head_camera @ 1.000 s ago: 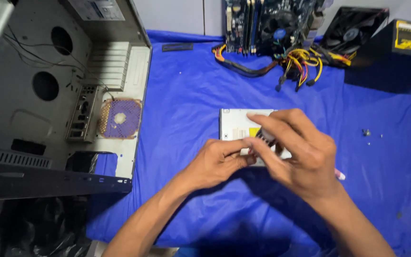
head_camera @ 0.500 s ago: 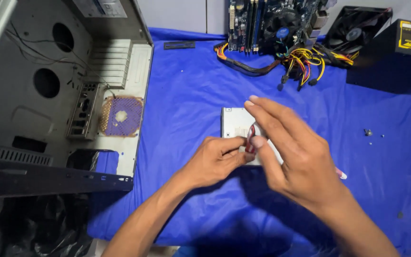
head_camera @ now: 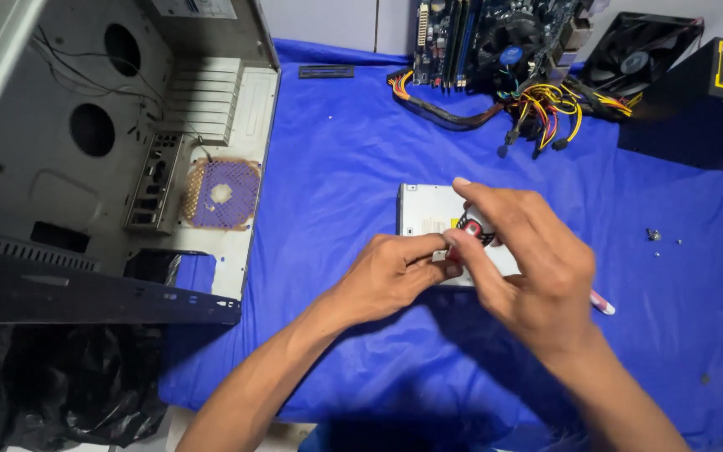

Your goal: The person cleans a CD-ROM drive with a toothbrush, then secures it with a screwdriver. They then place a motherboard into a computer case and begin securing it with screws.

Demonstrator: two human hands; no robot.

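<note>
- The open computer case [head_camera: 119,159] lies on its side over the left edge of the table, its interior facing up so the bays and rear panel are within reach; a round fan grille [head_camera: 221,194] shows in that rear panel.
- The left hand [head_camera: 391,276] rests near the middle of the table. Its thumb and forefinger are closed on the near edge of the silver drive [head_camera: 428,211], which appears to steady the unit.
- The silver drive lies flat on the blue cloth [head_camera: 336,142], centre of the table, label side up, largely covered by both hands.
- The right hand [head_camera: 529,268] reaches over the drive from the right. Its fingers are curled and pinched on a small red and black part [head_camera: 470,228] at the drive's top face; what kind of part it is cannot be told.
- A pink-tipped pen-like object [head_camera: 602,303] protrudes from under the right hand.
- At the far edge stands a motherboard [head_camera: 495,38] with a bundle of yellow and black cables [head_camera: 546,113], set well apart from the drive.
- In the far right corner rest a black fan [head_camera: 642,50] and a black box [head_camera: 705,100].
- Small screws [head_camera: 653,235] lie loose on the cloth toward the right edge.
- A pale wall backs the table; a black plastic bag [head_camera: 60,385] sits below the case.
</note>
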